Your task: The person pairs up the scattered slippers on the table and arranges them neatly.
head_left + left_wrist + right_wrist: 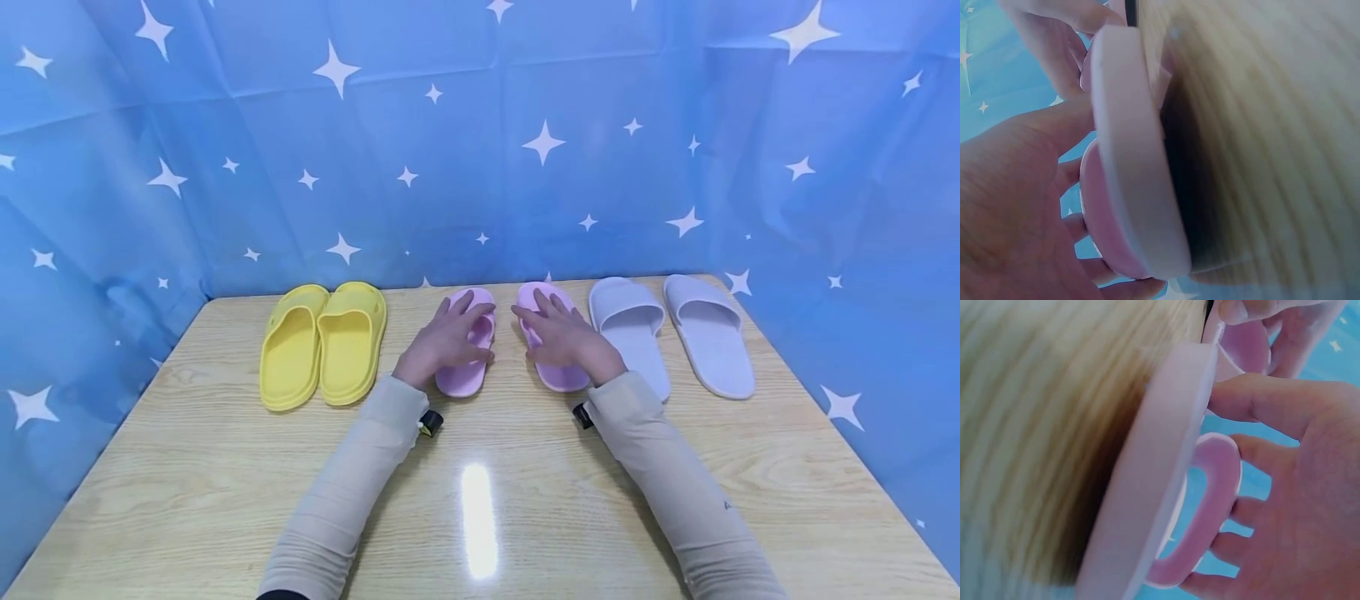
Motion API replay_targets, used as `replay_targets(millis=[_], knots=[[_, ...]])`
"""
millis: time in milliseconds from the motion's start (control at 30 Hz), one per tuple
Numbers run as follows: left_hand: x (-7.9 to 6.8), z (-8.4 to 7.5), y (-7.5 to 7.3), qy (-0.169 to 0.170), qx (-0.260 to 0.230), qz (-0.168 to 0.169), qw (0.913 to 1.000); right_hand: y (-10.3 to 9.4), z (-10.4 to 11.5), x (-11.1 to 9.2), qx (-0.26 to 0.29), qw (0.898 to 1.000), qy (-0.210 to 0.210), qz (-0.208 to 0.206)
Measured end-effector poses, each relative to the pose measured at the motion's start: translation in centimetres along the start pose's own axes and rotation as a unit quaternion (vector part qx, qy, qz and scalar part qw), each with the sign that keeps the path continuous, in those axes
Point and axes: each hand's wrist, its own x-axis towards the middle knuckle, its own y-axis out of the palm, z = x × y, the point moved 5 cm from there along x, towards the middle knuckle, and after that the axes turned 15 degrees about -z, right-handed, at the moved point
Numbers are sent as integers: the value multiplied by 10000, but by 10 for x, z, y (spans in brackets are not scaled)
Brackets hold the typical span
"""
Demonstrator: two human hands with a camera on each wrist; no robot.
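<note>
Two small pink slippers lie apart near the back of the table. Over the left pink slipper [459, 385] my left hand [448, 337] is spread, fingers toward its toe end. The left wrist view shows that thumb against the side of the sole [1138, 169] and the fingers along the strap [1105, 212]. My right hand [564, 335] spans the right pink slipper [562, 381] likewise. In the right wrist view its thumb meets the edge of the sole [1154, 456], with the fingers beside the strap [1219, 500]. How firmly either hand touches cannot be told.
Side by side at the left stands a yellow pair of slippers [348, 358]. To the right are two pale lavender slippers, the nearer one [637, 354] partly behind my right wrist, the other [716, 354] toward the table edge. A starry blue cloth [465, 125] hangs behind the wooden table [187, 500].
</note>
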Motion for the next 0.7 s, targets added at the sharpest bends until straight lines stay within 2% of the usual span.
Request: replay_targets(millis=[300, 700], knots=[[-1, 8, -4, 5, 82, -48, 10000, 3, 11, 1, -88, 9997, -128, -165], [0, 8, -4, 48, 158, -149, 9998, 11, 29, 6, -87, 9983, -320, -481]])
